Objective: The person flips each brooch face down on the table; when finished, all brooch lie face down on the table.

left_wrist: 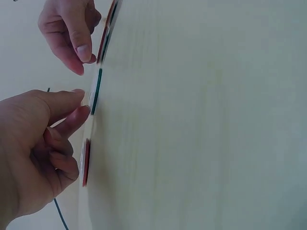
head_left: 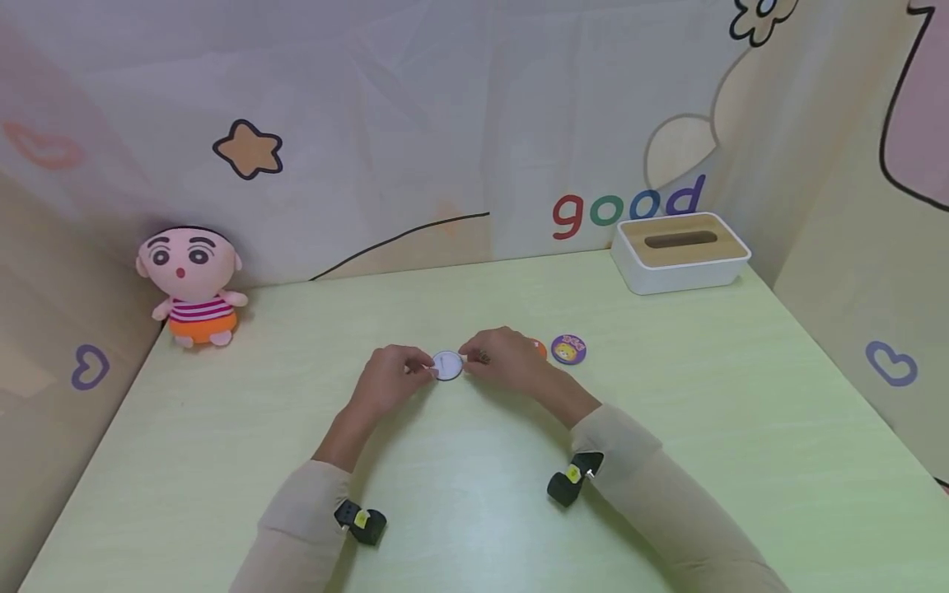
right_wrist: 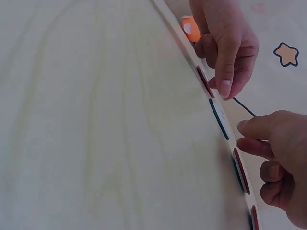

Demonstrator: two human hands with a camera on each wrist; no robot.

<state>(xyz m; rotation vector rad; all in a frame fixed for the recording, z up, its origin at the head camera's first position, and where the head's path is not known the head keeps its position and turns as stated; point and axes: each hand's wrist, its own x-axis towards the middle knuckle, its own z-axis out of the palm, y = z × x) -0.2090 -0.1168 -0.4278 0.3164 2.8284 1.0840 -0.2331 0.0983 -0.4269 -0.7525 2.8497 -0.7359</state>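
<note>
A small round disc (head_left: 447, 366), pale on top with a green edge (left_wrist: 96, 91), lies on the table between the two hands. My left hand (head_left: 389, 380) is at its left edge, with thumb and index fingertips touching or almost touching it. From the other side, my right hand (head_left: 504, 359) has thumb and index tip close to the rim. A gap shows between those two fingers (right_wrist: 256, 147). Another disc, red-edged (right_wrist: 205, 81), lies by the left hand and is hidden in the head view. An orange disc (head_left: 539, 349) is partly covered by the right hand.
A purple disc (head_left: 568, 350) with a cartoon picture lies right of the orange one. A plush doll (head_left: 198, 284) sits at the back left, and a white tissue box (head_left: 682, 254) with a wooden top stands at the back right. A printed cloth (head_left: 415, 123) hangs behind the table.
</note>
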